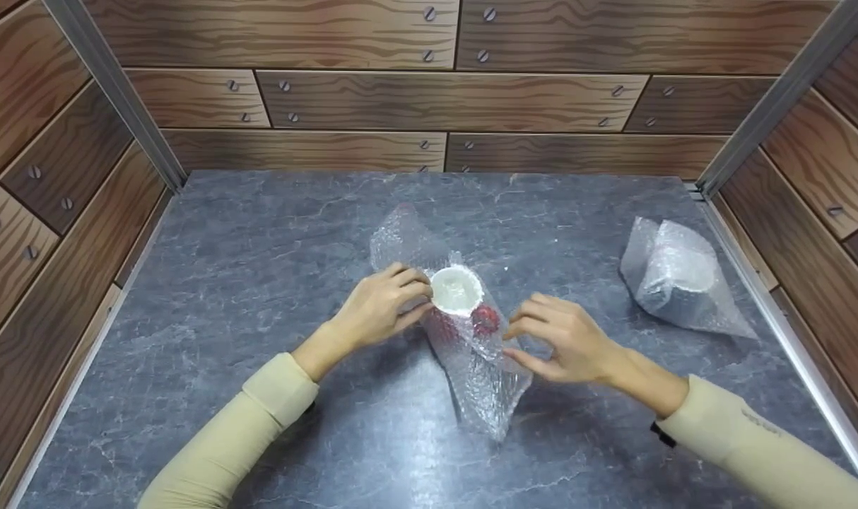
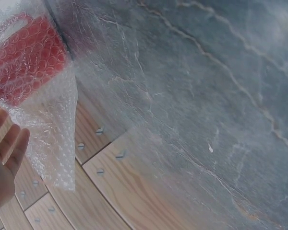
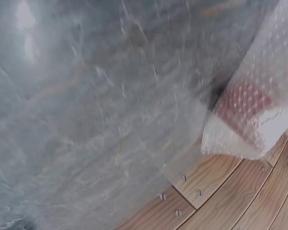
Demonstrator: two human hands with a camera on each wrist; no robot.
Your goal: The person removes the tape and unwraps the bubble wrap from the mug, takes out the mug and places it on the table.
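A red mug (image 1: 457,291) with a pale inside stands upright on a sheet of bubble wrap (image 1: 489,389), which is partly folded around it with loose ends reaching away and toward me. Its handle shows through the plastic in the left wrist view, where the mug (image 2: 31,60) looks covered. Beside the rim on the left is my left hand (image 1: 383,300), fingers lightly bent at the wrap. On the other side, my right hand (image 1: 567,339) has thumb and fingers parted next to the wrap's edge; contact there is hard to tell.
Another bubble-wrapped bundle (image 1: 683,276) lies at the right side of the dark marbled table (image 1: 273,233). Wood-patterned panels (image 1: 457,99) and metal posts (image 1: 111,85) enclose the back and sides.
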